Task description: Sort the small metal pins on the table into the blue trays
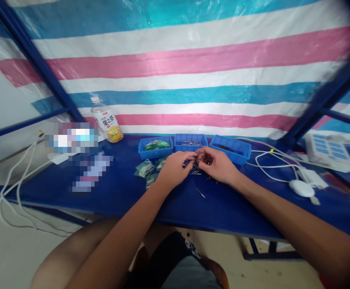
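Observation:
My left hand (175, 167) and my right hand (218, 162) meet fingertip to fingertip above the blue table, both closed in a pinch. Whatever they hold is small and dark, and the fingers mostly hide it. Below them lies a loose pile of thin metal pins (195, 171), partly covered by the hands. A single metal pin (200, 193) rests apart, nearer the table's front edge. Beside my left hand are several small green plastic packets (145, 168). Behind the hands stand a blue bin with green packets (156, 154), a blue bin with silvery pins (178, 140) and a blue bin with dark small pieces (243, 154).
A drink bottle (106, 120) stands at the back left, near blurred-out items. White cables (268, 168), a round white device (301, 188) and a white box with blue panels (328, 152) are on the right. Blue frame posts and a striped sheet (175, 64) enclose the table (232, 208).

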